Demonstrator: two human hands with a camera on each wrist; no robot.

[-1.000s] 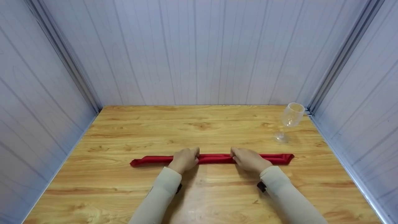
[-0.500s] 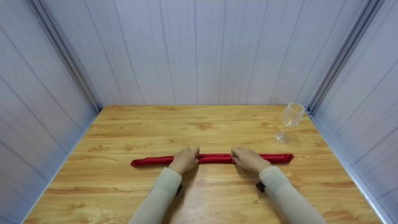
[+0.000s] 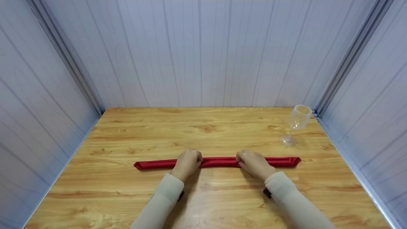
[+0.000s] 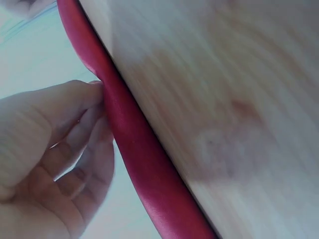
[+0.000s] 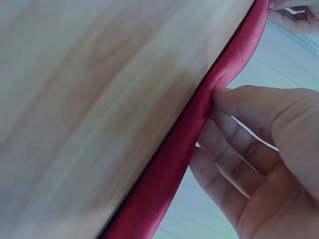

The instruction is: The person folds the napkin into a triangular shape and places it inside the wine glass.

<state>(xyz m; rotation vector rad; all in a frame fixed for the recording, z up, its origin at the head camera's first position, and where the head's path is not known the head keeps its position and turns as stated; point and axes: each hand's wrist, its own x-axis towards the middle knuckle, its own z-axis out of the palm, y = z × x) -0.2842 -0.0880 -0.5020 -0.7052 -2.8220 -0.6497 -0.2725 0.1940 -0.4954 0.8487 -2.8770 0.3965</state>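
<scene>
A red satiny cloth (image 3: 219, 162), rolled or folded into a long narrow strip, lies crosswise on the wooden table. Left of its middle, my left hand (image 3: 187, 162) pinches the near edge; in the left wrist view the thumb presses the cloth (image 4: 134, 144) and makes a small dent, with curled fingers behind. My right hand (image 3: 254, 163) holds the strip right of its middle in the same way. There, in the right wrist view, the thumb sits on the cloth (image 5: 169, 164) and some fingertips are hidden behind it. Both ends of the strip stick out past the hands.
A clear stemmed wine glass (image 3: 299, 118) stands upright at the back right of the table (image 3: 203, 130), beyond the strip's right end. White panel walls (image 3: 203, 54) enclose the table at the back and both sides.
My left hand has shifted slightly left along the strip, and its fingers look more tucked in. The strip's left end looks a little fuller. My right hand is almost unmoved.
</scene>
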